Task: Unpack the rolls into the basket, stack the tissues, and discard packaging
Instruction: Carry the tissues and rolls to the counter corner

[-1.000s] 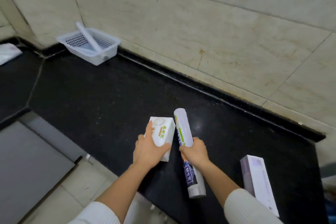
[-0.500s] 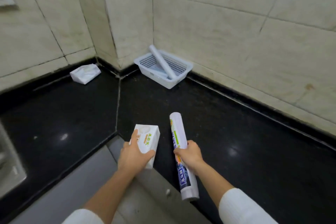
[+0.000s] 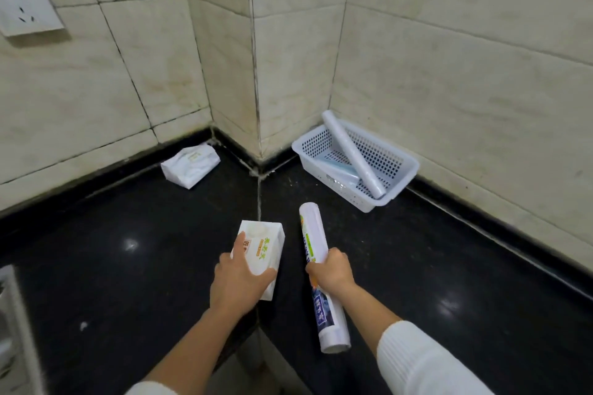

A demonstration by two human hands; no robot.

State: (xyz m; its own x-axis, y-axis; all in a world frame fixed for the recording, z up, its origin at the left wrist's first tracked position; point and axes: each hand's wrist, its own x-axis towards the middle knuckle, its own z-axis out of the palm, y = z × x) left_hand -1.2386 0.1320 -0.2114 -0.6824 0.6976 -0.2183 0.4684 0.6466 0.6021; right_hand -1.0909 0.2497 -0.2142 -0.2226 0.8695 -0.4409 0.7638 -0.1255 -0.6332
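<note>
My left hand (image 3: pixel 239 279) grips a white tissue pack (image 3: pixel 263 247) with green lettering, held above the black counter. My right hand (image 3: pixel 330 271) is closed around the middle of a long printed roll (image 3: pixel 313 234), its far end pointing toward the corner. A white perforated basket (image 3: pixel 404 167) stands against the right wall and holds a bare white roll (image 3: pixel 349 152) leaning across it, with a flat wrapped item under it. A second tissue pack (image 3: pixel 191 165) lies by the left wall, near the corner.
The black counter (image 3: pixel 128 266) wraps around a tiled inner corner, with a seam running toward me. A wall socket (image 3: pixel 24 6) sits high on the left. A metal edge (image 3: pixel 12 330) shows at the far left.
My view has swung left and closer to the corner; the basket now lies to the right and the far tissue pack is in view. Both hands keep their holds and have moved with me.
</note>
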